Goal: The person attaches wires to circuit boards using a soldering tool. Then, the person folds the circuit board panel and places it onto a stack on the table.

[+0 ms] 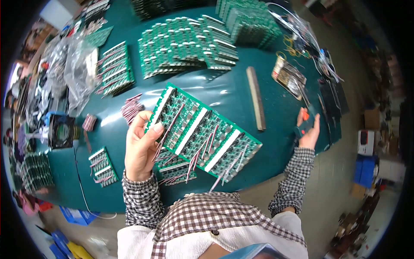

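Observation:
My left hand point(144, 144) grips the left edge of a green circuit board panel point(189, 127), thumb on its face. The panel is held tilted above the table. White strips cross it, and several thin red, black and white wires point(210, 144) hang from it. At the right, my right hand point(309, 134) is closed around a soldering iron point(304, 126) with a dark handle and orange parts; motion smears it a little. The iron's thin front end points at an open metal tin point(288, 78). Beneath the held panel lies another wired board point(174, 170), partly hidden.
Stacked green boards point(181, 45) fill the far middle, with another stack point(250, 23) behind. Wired boards point(116, 69) and wire bundles point(132, 108) lie left. A wooden bar point(255, 99) rests mid-table. A small fan point(61, 131) and plastic bags point(79, 73) stand far left.

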`<state>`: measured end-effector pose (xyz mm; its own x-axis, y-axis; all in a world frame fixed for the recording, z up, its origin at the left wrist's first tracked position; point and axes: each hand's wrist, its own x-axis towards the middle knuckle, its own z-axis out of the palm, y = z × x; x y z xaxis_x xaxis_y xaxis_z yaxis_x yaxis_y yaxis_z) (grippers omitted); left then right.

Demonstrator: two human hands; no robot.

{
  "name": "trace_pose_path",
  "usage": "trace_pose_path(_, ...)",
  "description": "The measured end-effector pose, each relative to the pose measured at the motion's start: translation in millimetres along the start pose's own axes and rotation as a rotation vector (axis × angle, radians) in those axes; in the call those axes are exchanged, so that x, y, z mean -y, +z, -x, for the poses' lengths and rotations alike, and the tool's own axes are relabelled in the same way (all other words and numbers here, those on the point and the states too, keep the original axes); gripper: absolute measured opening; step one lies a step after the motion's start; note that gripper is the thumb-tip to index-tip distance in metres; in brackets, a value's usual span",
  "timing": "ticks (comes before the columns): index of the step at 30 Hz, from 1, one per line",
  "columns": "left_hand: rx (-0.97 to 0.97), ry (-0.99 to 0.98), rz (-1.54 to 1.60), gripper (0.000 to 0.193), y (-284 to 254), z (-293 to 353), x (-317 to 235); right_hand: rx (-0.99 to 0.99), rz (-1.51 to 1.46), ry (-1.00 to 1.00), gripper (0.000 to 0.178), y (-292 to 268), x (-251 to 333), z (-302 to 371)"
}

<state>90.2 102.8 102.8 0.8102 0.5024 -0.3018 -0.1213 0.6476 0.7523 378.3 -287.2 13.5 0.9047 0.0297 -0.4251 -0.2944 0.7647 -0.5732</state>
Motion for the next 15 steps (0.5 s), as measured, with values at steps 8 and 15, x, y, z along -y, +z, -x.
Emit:
trace_pose_path(8,-0.040,0.040,0.245,0.024,-49,23,2,-0.044,0.622,0.006,0.067,2,12,21)
trace_pose_path(15,-0.107,0.067,0.350,0.026,-63,36,8,-0.080,1.935,-0.240,0.047,76,-23,125)
